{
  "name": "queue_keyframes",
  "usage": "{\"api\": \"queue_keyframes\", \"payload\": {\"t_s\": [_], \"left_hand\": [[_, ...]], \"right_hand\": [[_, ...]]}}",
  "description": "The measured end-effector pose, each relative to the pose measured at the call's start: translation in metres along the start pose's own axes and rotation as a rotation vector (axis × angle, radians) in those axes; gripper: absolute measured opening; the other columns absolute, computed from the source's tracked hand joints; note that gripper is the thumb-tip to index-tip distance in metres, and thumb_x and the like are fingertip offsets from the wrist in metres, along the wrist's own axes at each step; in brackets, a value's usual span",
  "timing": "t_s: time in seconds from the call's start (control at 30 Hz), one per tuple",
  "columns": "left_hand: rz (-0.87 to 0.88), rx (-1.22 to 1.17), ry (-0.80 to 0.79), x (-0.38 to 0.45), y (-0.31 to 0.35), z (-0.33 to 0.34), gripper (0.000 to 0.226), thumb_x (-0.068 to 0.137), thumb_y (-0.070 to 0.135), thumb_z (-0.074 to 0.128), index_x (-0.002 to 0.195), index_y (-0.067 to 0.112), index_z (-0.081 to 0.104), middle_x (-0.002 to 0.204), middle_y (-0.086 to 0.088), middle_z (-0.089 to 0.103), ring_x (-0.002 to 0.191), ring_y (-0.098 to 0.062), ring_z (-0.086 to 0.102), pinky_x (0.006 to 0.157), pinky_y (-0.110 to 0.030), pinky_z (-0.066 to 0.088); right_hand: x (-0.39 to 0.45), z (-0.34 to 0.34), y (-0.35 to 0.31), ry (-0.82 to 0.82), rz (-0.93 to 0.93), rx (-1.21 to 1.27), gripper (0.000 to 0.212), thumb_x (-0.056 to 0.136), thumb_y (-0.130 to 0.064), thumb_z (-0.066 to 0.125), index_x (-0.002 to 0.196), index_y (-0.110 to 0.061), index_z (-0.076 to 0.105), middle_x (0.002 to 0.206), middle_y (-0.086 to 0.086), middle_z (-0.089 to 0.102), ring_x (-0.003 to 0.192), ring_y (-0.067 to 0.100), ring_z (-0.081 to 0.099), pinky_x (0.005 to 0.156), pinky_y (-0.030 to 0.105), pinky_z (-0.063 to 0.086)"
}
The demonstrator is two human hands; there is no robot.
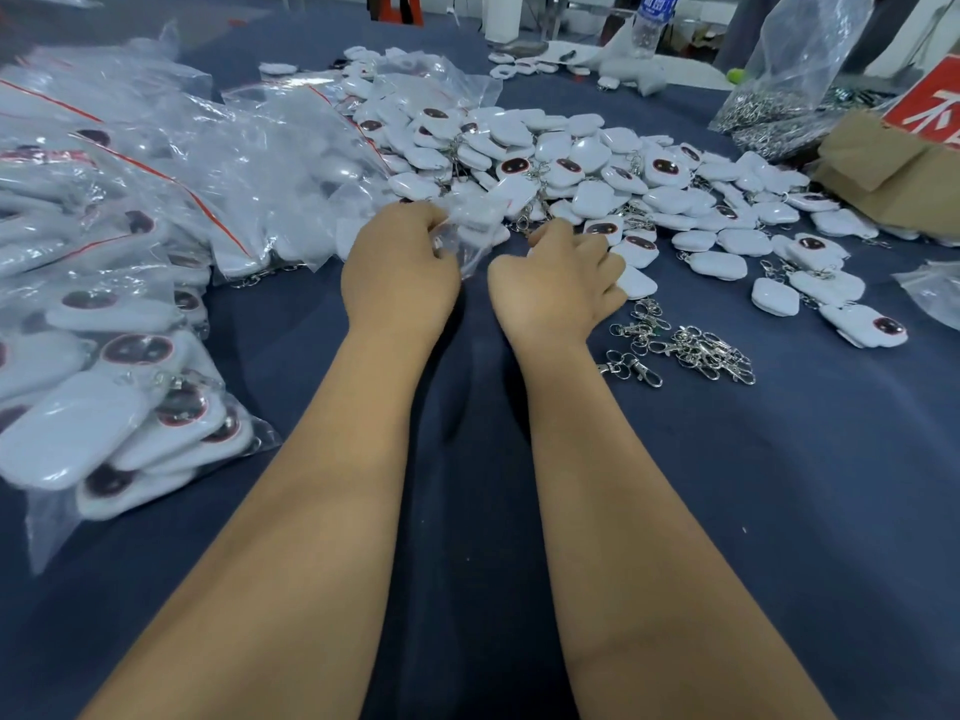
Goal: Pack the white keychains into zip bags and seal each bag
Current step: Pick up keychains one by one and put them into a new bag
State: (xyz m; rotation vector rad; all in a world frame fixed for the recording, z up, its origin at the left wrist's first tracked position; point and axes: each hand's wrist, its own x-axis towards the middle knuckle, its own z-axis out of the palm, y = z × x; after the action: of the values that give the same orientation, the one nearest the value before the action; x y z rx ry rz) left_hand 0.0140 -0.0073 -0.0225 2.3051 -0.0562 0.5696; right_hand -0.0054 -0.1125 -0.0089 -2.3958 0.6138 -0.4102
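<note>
Hands (400, 267) at keychain pile (571, 158)

I read one white character, 不, on the red sign (930, 109); the bottle label (657, 3) is too blurred.

Two bare forearms fill the lower half of the view, running up from the bottom edge to the left hand (400, 272) and the right hand (558, 283). No sleeves reach the forearms or wrists. Neither wrist carries a watch, band or bracelet, and no rings or gloves show on either hand. The fingers (597, 246) are mostly turned away, so the nails cannot be seen.
</note>
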Motion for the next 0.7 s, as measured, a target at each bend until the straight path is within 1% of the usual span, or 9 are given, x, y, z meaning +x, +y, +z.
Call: {"api": "queue_keyframes", "payload": {"t_s": [0.1, 0.2, 0.3, 0.37, 0.43, 0.5, 0.6, 0.67, 0.7], "left_hand": [[-0.024, 0.057, 0.038, 0.002, -0.005, -0.001, 0.034, 0.086, 0.004, 0.048, 0.113, 0.012, 0.067, 0.116, -0.009, 0.060, 0.105, -0.029, 0.054, 0.068, -0.031, 0.031], [-0.042, 0.011, 0.073, 0.002, -0.005, -0.001, 0.037, 0.087, 0.007, 0.048, 0.117, 0.015, 0.068, 0.117, -0.005, 0.062, 0.109, -0.027, 0.055, 0.073, -0.030, 0.038], [0.021, -0.114, 0.113, -0.002, 0.004, 0.000, 0.032, 0.086, 0.014, 0.050, 0.110, 0.020, 0.070, 0.105, 0.004, 0.067, 0.109, -0.023, 0.054, 0.076, -0.030, 0.044], [0.088, -0.183, 0.102, -0.005, 0.011, 0.003, 0.027, 0.083, 0.014, 0.052, 0.104, 0.024, 0.065, 0.095, 0.010, 0.064, 0.099, -0.016, 0.052, 0.067, -0.025, 0.040], [0.131, -0.238, 0.056, -0.008, 0.013, 0.004, 0.020, 0.077, 0.013, 0.051, 0.090, 0.027, 0.054, 0.086, 0.011, 0.059, 0.078, -0.009, 0.048, 0.058, -0.020, 0.033], [0.160, -0.234, -0.021, -0.008, 0.012, 0.004, 0.016, 0.077, 0.012, 0.050, 0.080, 0.027, 0.050, 0.083, 0.008, 0.058, 0.067, -0.008, 0.046, 0.057, -0.024, 0.034], [0.171, -0.075, -0.209, -0.006, 0.010, 0.007, 0.023, 0.082, 0.011, 0.048, 0.073, 0.029, 0.060, 0.084, 0.005, 0.059, 0.075, -0.016, 0.054, 0.062, -0.030, 0.036], [0.161, 0.047, -0.305, -0.006, 0.009, 0.009, 0.029, 0.085, 0.010, 0.047, 0.080, 0.028, 0.069, 0.088, 0.005, 0.060, 0.087, -0.022, 0.058, 0.066, -0.030, 0.035], [0.140, 0.068, -0.293, -0.005, 0.009, 0.010, 0.030, 0.086, 0.009, 0.047, 0.086, 0.027, 0.072, 0.093, 0.003, 0.062, 0.092, -0.024, 0.058, 0.067, -0.029, 0.035]], "right_hand": [[-0.001, 0.002, 0.002, -0.023, -0.023, -0.070, 0.043, 0.077, -0.015, 0.055, 0.119, -0.019, 0.054, 0.132, 0.007, 0.039, 0.123, 0.030, 0.033, 0.103, 0.037, 0.024], [0.002, 0.001, 0.006, 0.026, -0.075, 0.024, 0.039, 0.084, -0.012, 0.055, 0.123, -0.017, 0.052, 0.131, 0.007, 0.048, 0.121, 0.029, 0.039, 0.104, 0.033, 0.031], [0.005, 0.000, 0.004, 0.082, -0.081, 0.378, 0.037, 0.089, -0.004, 0.051, 0.125, -0.014, 0.053, 0.129, 0.005, 0.054, 0.115, 0.022, 0.048, 0.099, 0.031, 0.039], [0.004, 0.000, 0.001, 0.119, -0.052, 0.634, 0.040, 0.087, 0.004, 0.046, 0.123, -0.012, 0.054, 0.127, 0.004, 0.055, 0.102, 0.012, 0.052, 0.088, 0.021, 0.041], [0.005, 0.000, 0.000, 0.152, -0.004, 0.834, 0.042, 0.086, 0.009, 0.046, 0.122, -0.011, 0.054, 0.122, 0.003, 0.056, 0.097, 0.007, 0.053, 0.085, 0.017, 0.045], [0.008, 0.002, 0.000, 0.132, 0.059, 1.022, 0.043, 0.086, 0.009, 0.051, 0.124, -0.012, 0.052, 0.114, 0.000, 0.056, 0.095, 0.004, 0.056, 0.083, 0.016, 0.048], [0.013, 0.002, -0.002, 0.071, 0.158, 1.254, 0.037, 0.086, 0.011, 0.059, 0.122, 0.000, 0.057, 0.095, -0.003, 0.064, 0.079, 0.000, 0.062, 0.074, 0.012, 0.051], [0.013, 0.001, -0.003, 0.030, 0.188, 1.306, 0.033, 0.085, 0.013, 0.060, 0.117, 0.005, 0.062, 0.095, 0.008, 0.069, 0.080, 0.010, 0.064, 0.073, 0.014, 0.052], [0.012, 0.000, -0.004, 0.021, 0.185, 1.302, 0.032, 0.084, 0.013, 0.059, 0.114, 0.004, 0.065, 0.097, 0.010, 0.070, 0.083, 0.013, 0.063, 0.076, 0.018, 0.052]]}}
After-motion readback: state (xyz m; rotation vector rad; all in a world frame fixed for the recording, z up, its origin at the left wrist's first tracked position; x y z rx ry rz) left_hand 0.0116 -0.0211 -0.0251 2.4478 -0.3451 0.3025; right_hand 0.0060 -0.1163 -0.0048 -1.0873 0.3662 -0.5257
